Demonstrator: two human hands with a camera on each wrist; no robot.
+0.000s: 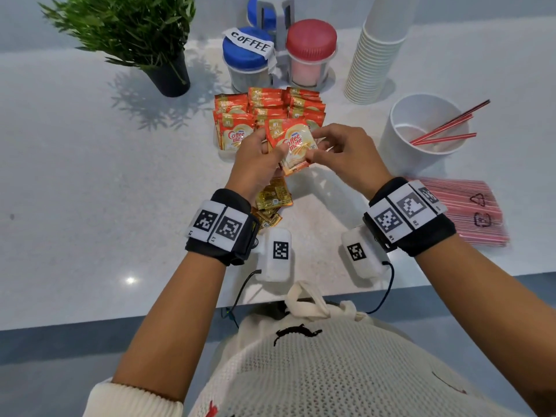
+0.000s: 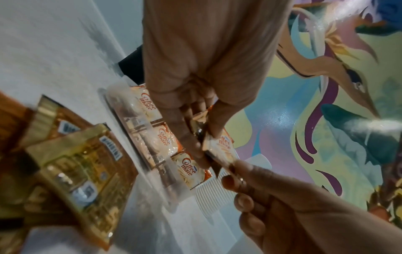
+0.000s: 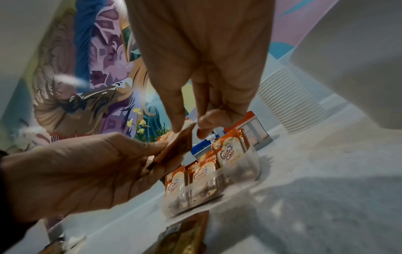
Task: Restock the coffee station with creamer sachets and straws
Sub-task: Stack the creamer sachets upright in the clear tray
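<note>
Right now the sachet (image 1: 293,147) sits between our two hands, held above the surface just in front of the tray (image 1: 267,115) of sachets. Its long axis runs tilted, top edge toward the tray, bottom corner toward us. Left hand (image 1: 258,164) grips it with fingers curled round the lower left part; it looks like a small stack there, count unclear. Right hand (image 1: 343,156) pinches the right edge with thumb and fingertip, as the right wrist view also shows. The tray lies straight ahead of both hands and close, rows packed upright, so we judge the next move is a short push forward and down into a row. Both hands are about equally near; the right has the freer single-sachet pinch. Loose gold sachets (image 1: 272,200) lie on the surface under the left wrist. Off to the right, the cup (image 1: 400,145) holds a few straws (image 1: 445,130), and the straw pack (image 1: 463,212) lies near the right wrist, untouched.
</note>
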